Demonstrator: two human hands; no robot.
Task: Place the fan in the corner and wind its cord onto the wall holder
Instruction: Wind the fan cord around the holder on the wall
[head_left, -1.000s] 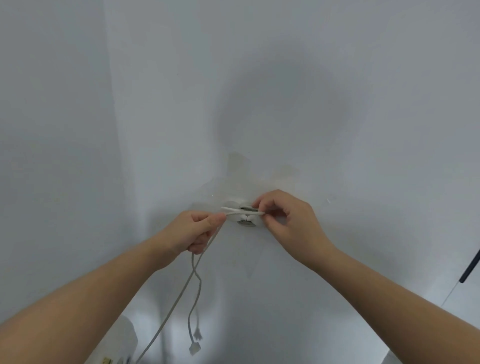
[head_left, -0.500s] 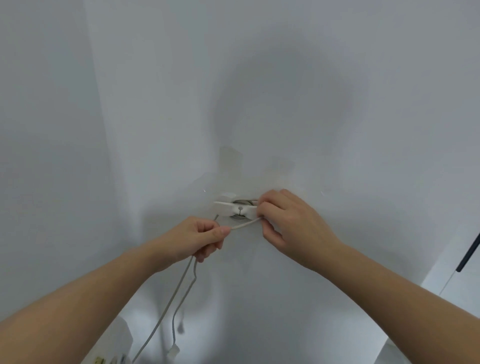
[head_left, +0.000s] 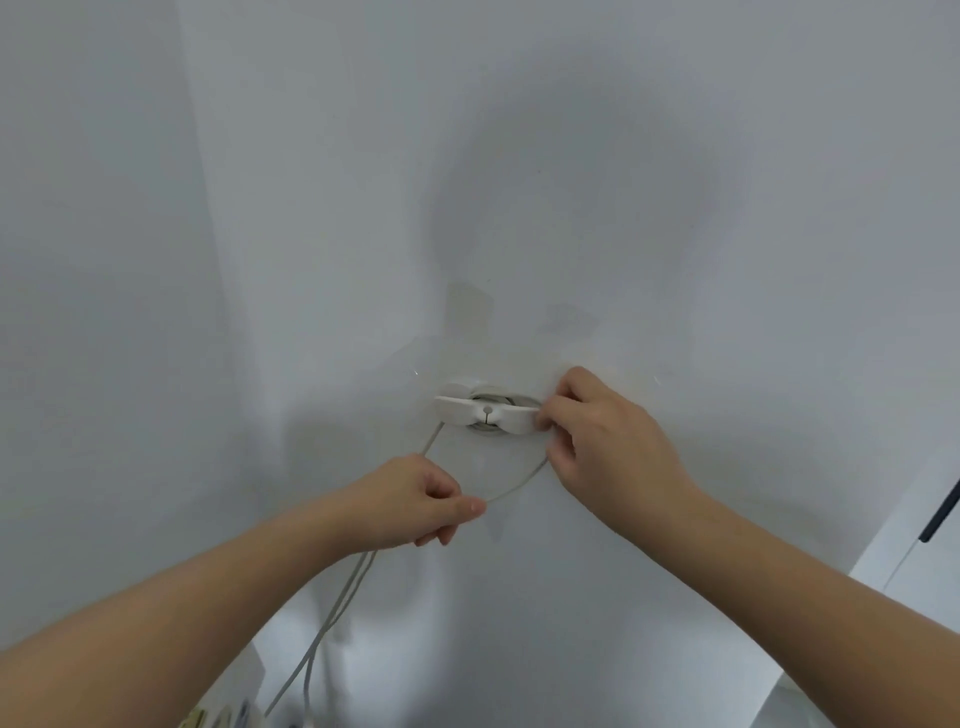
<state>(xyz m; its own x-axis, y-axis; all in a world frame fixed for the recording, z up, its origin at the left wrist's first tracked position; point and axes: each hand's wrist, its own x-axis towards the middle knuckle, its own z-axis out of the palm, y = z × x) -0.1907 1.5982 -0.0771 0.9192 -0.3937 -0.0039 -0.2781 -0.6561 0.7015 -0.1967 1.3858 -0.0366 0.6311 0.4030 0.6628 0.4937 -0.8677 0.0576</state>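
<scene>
Bottom left edge: pale rounded bit of fan (head_left: 228, 691), only a sliver in view, so can't tell if it's fully in the corner. Two strands of cord (head_left: 332, 613) rising from there to left hand (head_left: 415, 506).

Left hand closed round the cord, thumb + forefinger pinching it, loop curving out to the right and up toward right hand. Another strand running from the left wing of wall holder (head_left: 485, 413) down behind the left hand.

Holder on wall (head_left: 675, 208) just above and between hands; white, two flat wings, a few turns already sitting in the groove behind them. Judged mid-wind, lots of cord left hanging.

Right hand (head_left: 608, 441) at holder's right wing, fingertips on its tip; cord seems to pass under the fingers, exact grip hidden.

To do this wrap well, probably: keep light tension w/ left hand so loop doesn't sag, feed slack bit by bit, guide cord behind right wing w/ right fingers, lay next turn beside the last not over it. Avoid yanking; holder may be adhesive-mounted, could peel. Watch for twist in the two lower strands.
</scene>
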